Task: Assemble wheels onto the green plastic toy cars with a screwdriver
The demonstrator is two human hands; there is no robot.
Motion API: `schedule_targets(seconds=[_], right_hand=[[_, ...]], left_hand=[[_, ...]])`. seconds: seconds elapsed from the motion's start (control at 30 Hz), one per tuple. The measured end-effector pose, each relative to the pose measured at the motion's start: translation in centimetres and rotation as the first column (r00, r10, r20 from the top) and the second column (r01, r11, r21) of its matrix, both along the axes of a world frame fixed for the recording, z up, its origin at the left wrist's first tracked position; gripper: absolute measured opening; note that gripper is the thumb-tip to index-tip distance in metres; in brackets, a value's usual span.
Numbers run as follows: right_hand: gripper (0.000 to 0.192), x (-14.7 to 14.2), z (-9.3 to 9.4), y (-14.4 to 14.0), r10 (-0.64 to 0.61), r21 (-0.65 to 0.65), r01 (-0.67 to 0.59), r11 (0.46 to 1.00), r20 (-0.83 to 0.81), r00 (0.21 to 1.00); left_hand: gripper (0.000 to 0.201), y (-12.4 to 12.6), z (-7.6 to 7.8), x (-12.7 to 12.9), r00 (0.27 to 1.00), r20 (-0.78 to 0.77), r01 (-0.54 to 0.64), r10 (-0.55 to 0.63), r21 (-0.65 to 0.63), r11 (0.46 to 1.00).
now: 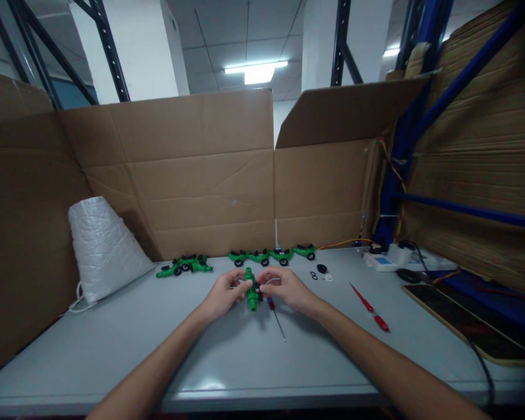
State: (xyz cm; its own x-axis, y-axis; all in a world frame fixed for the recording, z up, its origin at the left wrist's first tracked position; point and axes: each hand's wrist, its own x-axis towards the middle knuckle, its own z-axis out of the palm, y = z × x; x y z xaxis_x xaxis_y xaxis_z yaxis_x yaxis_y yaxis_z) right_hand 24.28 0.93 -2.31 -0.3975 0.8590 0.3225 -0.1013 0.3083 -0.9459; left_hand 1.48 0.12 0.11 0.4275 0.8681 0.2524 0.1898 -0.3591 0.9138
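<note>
Fingers of the left hand [227, 293] were closed on one green fitting [251, 297] above the table [114, 350], apparently to steady it. Right hand [291, 287]: fingertips pinched the fitting's dark side part, presumably to work it. Screwdriver [277, 319]: lay just beneath, seemingly within reach. Four like fittings [258, 256]: stood rowed at the back, probably out of the way. White bag [100, 251]: stood leftward, contents hidden.

Green, black fittings: handheld part [252, 298]. Green, black wheels: rear row of units [280, 255]. Red: slim tool [367, 305]. Pale grey: tabletop [91, 344]. Brown, horizontal crease lines: cardboard wall [201, 192]. White: wrapped bundle [102, 251], power strip [382, 263]. Blue: rack post [388, 207].
</note>
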Motion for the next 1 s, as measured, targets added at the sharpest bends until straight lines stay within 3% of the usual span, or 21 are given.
schedule_targets(seconds=[0.63,1.0], right_hand=[[0.047,-0.1,0.0,-0.1,-0.009,-0.119,0.009,0.993,-0.003,1.0],[0.053,-0.5,-0.7,-0.2,0.027,-0.033,-0.025,0.999,0.065,0.998]], left_hand=[[0.056,0.7,-0.6,-0.1,0.998,0.061,0.015,-0.011,-0.07,0.997],[0.057,0.6,-0.9,0.1,0.998,0.063,0.007,-0.004,-0.056,0.998]])
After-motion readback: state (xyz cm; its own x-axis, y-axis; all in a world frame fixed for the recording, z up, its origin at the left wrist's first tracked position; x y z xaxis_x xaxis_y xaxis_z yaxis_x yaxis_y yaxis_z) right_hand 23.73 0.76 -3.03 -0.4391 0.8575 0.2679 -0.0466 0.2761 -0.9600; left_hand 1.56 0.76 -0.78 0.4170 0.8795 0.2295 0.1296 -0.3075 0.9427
